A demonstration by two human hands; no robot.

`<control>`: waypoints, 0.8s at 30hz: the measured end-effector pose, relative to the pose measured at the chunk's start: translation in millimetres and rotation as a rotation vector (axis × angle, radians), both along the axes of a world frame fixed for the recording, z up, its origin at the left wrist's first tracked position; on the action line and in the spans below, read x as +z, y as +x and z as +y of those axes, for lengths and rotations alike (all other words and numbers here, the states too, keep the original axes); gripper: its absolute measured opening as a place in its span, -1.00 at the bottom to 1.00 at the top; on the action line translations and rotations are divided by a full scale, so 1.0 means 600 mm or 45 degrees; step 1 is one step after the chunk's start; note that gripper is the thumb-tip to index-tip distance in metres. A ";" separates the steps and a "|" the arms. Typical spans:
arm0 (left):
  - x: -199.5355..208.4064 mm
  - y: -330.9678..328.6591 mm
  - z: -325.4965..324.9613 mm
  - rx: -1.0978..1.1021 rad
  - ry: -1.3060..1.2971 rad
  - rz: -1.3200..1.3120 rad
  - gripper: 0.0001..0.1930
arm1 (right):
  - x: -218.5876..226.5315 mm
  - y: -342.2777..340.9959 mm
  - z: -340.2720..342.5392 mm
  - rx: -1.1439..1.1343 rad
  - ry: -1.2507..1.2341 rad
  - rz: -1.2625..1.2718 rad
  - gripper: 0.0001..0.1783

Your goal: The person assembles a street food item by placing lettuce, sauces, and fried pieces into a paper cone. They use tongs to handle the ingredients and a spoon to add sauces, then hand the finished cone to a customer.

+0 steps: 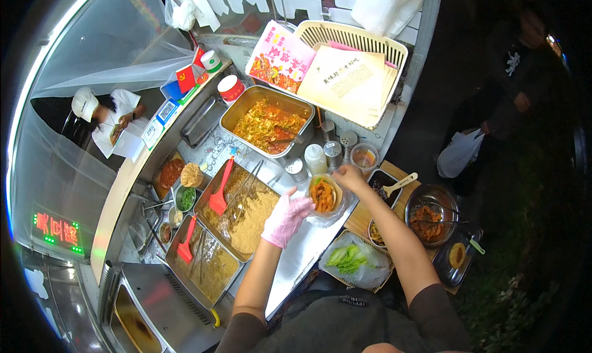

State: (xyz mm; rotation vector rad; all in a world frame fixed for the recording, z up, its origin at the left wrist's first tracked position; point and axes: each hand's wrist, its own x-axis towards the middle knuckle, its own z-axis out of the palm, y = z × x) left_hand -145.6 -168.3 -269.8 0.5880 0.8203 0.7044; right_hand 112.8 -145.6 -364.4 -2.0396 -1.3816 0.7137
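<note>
Head view: 2 hands frame a container of fried pieces just right of the frame's centre.
The pink-gloved left hand (288,218) is part-open, fingers curved toward the container (338,195) from its left, seemingly to steady it; I cannot tell whether it grips. The bare right hand (349,176) has loosely bent fingers above the upper-right rim; what it holds, if anything, cannot be told. The orange fried pieces (322,194) sit inside, open side up, likely so they stay exposed from above. Just above stand 4 metal shakers (333,150) and a squeeze bottle (316,158), probably grouped there for a short reach. Lower down, lettuce (348,258) lies in a lined basket (343,281); the plastic liner presumably keeps it clean. At centre-left, 2 red scoops (219,200) rest in trays, handles raised, perhaps for easy grasping.
</note>
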 end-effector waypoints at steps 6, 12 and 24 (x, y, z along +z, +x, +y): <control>-0.017 -0.028 -0.010 -0.134 -0.308 0.047 -0.28 | 0.025 -0.017 0.013 0.015 0.082 0.103 -0.83; 0.002 0.005 0.012 -0.170 0.401 0.020 -0.34 | 0.036 0.009 0.008 -0.130 0.128 0.944 -0.83; -0.009 0.114 0.012 -0.180 0.882 0.120 -0.01 | 0.140 -0.052 -0.033 0.264 -0.037 0.987 -0.72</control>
